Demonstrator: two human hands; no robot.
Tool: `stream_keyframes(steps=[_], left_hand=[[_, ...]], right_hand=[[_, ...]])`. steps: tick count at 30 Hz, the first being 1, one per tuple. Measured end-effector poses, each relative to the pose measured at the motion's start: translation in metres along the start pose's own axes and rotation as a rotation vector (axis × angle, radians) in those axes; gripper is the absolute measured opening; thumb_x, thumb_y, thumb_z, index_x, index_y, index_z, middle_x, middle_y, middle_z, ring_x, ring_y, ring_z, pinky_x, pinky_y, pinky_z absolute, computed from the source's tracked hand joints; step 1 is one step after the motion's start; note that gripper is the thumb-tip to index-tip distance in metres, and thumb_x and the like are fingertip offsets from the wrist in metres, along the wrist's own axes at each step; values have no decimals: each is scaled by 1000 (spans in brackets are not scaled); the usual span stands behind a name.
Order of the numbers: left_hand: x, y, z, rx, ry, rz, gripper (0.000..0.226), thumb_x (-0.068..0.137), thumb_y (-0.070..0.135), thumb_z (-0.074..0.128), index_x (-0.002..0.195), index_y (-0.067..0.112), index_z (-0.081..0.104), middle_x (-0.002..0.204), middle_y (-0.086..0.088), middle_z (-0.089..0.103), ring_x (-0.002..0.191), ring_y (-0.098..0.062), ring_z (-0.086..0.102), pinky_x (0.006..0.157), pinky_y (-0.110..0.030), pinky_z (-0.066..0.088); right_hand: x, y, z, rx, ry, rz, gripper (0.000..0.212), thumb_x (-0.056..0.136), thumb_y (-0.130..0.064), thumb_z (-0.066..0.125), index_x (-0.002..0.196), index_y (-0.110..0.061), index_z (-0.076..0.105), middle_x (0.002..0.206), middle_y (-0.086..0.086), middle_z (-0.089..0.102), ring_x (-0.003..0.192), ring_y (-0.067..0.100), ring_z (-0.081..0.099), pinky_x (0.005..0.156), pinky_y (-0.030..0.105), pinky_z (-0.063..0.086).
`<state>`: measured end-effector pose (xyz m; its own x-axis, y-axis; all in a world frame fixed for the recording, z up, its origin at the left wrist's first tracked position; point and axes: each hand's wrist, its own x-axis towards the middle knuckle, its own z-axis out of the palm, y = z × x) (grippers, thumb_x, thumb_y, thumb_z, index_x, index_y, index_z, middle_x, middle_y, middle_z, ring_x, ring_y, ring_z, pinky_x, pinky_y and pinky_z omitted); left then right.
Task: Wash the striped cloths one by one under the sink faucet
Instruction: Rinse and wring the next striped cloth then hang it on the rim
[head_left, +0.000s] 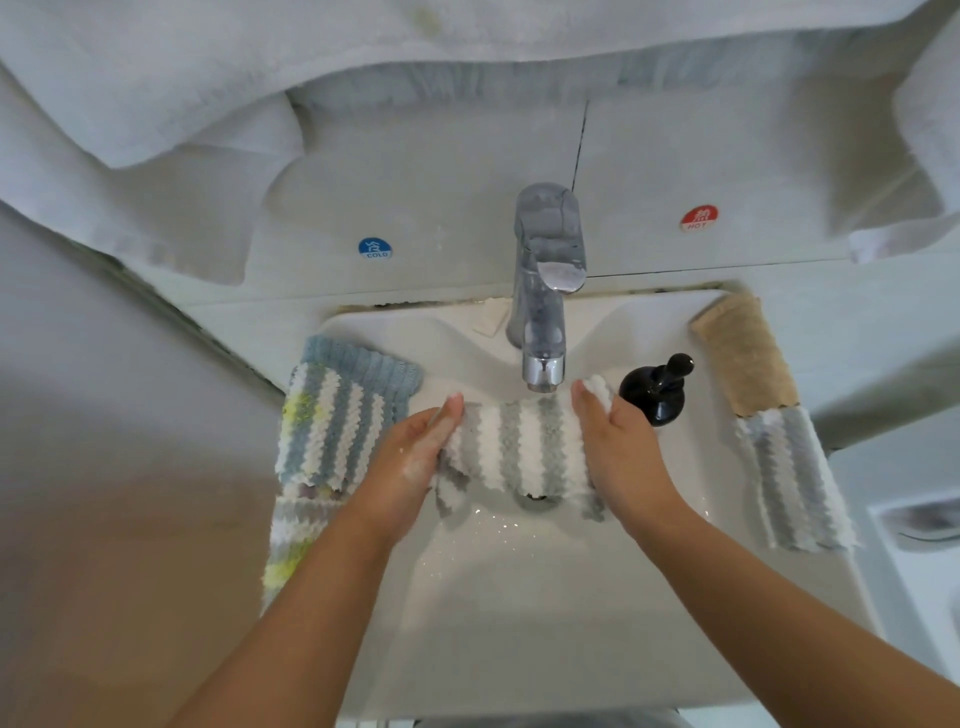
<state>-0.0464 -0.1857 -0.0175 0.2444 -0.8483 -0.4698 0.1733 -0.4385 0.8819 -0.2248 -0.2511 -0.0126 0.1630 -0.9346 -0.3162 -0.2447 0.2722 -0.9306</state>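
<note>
You're at a bathroom washbasin: a white sink (519, 597) with a chrome faucet (545, 291), cold (375, 248) and hot stickers (698, 217) on the tiled wall, white towels (156, 104) hanging overhead.

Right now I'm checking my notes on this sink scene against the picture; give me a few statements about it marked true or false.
1. Both hands hold one grey and white striped cloth below the faucet. True: the left hand and the right hand grip its two ends.
2. The black soap dispenser stands left of the faucet. False: it stands to the right of it.
3. A blue and white striped cloth lies on the left rim of the sink. True.
4. The blue COLD sticker is right of the faucet. False: it is on the left; the red HOT sticker is on the right.
5. A beige cloth lies on the sink's right side. True.
</note>
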Motion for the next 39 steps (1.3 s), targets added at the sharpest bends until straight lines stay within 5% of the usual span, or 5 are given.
stream_keyframes(steps=[5,15,28,34,39], left_hand=[[9,1,32,109,29,22,62,76,75,59,86,13,62,86,-8,64,82,-24,63,83,-41,50],[-2,-2,82,74,235,-3,47,104,37,37,69,10,53,59,-5,51,57,-12,55,55,-18,46],[11,10,79,-48,331,-15,52,105,39,34,85,-2,59,75,-16,62,78,-30,63,76,-46,55],[8,9,92,112,242,-46,38,104,32,41,70,17,52,69,-2,57,84,-27,64,65,-18,47],[12,8,85,54,278,117,39,106,26,36,74,14,54,65,3,56,65,-11,56,69,-26,46]], right_hand=[[-1,-1,15,79,25,56,40,100,-35,47,65,-16,39,51,-7,42,49,9,42,51,17,36],[-1,-4,29,52,8,17,35,100,-34,46,76,-12,59,69,5,64,68,17,64,63,29,50],[-24,-6,29,-40,-123,8,27,100,-38,44,82,-26,59,70,-1,64,63,13,66,47,21,50],[0,-12,24,1,-47,34,30,103,-18,40,78,-8,53,73,8,56,72,19,59,56,14,43],[-12,-10,26,3,-31,12,32,101,-35,45,75,-20,57,66,0,61,60,10,61,55,24,46]])
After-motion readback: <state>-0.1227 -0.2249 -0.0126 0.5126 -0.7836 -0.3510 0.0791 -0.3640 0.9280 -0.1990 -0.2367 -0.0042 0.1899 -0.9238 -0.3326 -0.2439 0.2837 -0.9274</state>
